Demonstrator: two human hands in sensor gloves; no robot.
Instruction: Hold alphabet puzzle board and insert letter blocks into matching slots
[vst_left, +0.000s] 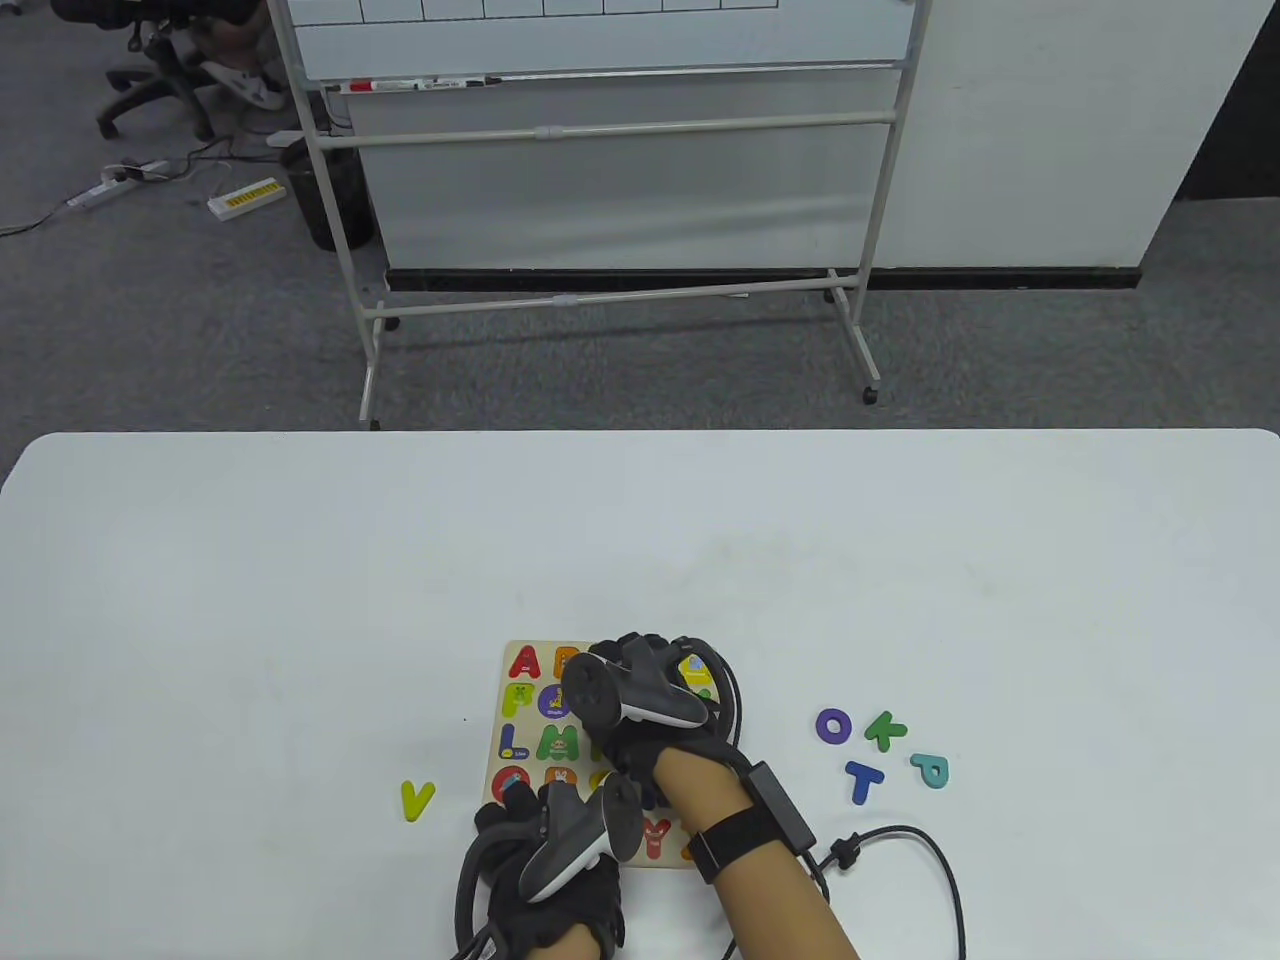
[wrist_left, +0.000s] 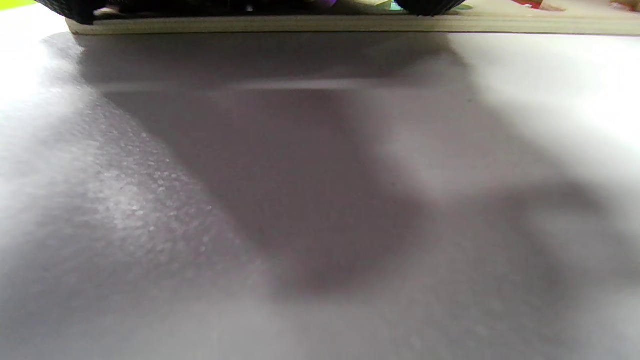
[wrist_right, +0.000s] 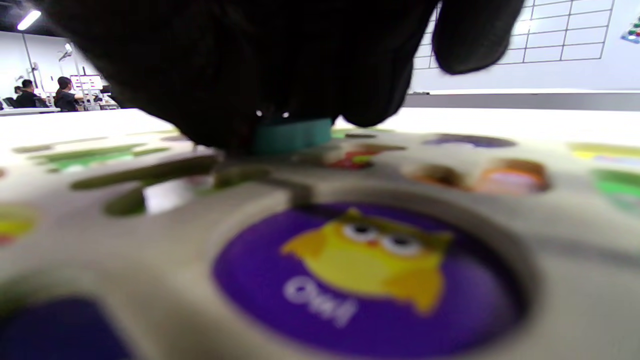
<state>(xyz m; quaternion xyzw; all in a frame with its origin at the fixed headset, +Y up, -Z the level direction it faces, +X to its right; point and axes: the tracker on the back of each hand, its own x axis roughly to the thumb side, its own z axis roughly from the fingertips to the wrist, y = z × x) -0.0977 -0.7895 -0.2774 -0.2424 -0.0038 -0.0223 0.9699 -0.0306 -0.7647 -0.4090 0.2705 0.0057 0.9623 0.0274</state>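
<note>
The wooden alphabet puzzle board lies flat near the table's front, with several coloured letters seated in it. My left hand rests on its near left corner; in the left wrist view the board's edge runs along the top, with gloved fingertips on it. My right hand is over the board's far middle. In the right wrist view its fingers press a teal letter block against the board, just beyond the empty purple owl slot. Which letter it is cannot be told.
Loose letters lie on the white table: a yellow-green V left of the board, and a purple O, green K, blue T and teal P to its right. A glove cable loops near my right forearm.
</note>
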